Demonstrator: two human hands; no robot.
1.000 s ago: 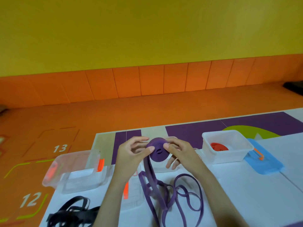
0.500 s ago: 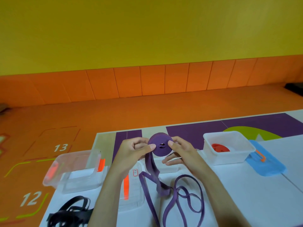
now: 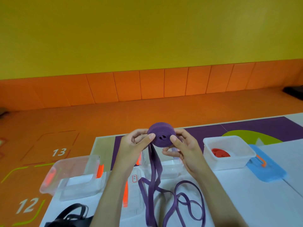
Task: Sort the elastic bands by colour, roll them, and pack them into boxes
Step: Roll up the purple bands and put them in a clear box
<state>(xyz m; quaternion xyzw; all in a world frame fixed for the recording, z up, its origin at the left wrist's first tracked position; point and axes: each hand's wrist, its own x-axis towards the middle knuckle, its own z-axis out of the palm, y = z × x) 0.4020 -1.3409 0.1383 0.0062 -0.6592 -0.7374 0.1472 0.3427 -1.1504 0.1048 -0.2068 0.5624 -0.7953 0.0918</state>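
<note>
I see a yellow wall (image 3: 147, 30) over orange floor mats (image 3: 114, 115) and a white table (image 3: 246, 202). My left hand (image 3: 132, 145) and right hand (image 3: 185, 148) pinch a half-rolled purple elastic band (image 3: 161, 136) above the table, its tail looping down and cut off below. A clear plastic box (image 3: 164, 166) is mostly hidden behind them; black bands (image 3: 72, 215) are cropped; red coils (image 3: 220, 153) fill a white box (image 3: 229, 163)
</note>
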